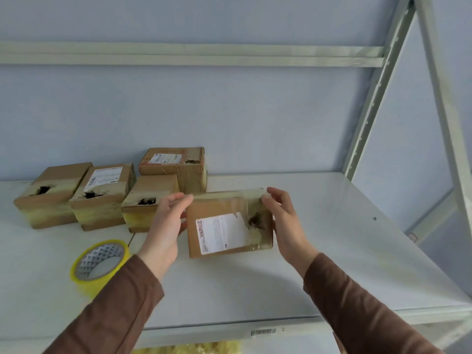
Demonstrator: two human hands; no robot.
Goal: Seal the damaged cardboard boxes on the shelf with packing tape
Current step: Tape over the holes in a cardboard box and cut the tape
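Holding small cardboard box [228,223] tilted above shelf [332,251], beside tape roll [99,264]. Left hand [166,223] gripping left end, right hand [283,221] pinching upper right corner. Judging box light, stiff, weakened near torn hole; gripping by ends advisable.

- White metal shelf [332,251], barcode label [263,332] on its front edge.
- Five torn cardboard boxes: three in a row at left [102,198], one behind [176,164], one nearer centre [229,226].
- Yellow tape roll [99,264], front left.
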